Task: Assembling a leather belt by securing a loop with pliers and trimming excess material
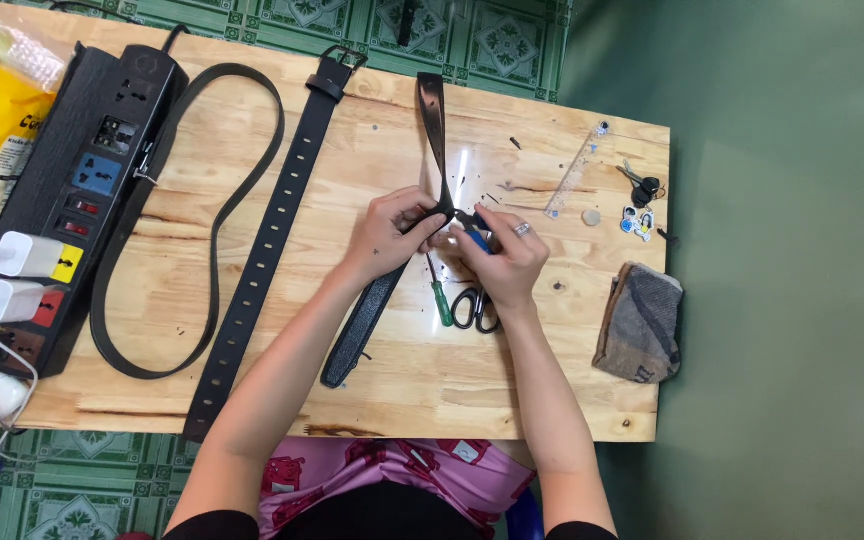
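Your left hand (389,232) pinched the black strap (434,120), its length running away from you; your right hand (505,250) gripped a blue-handled tool (474,236) just beside it

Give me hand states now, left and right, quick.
Left hand: closed, pinching the black strap at mid-length.
Right hand: closed around a small blue-handled tool, tip at the strap; which tool cannot be told.
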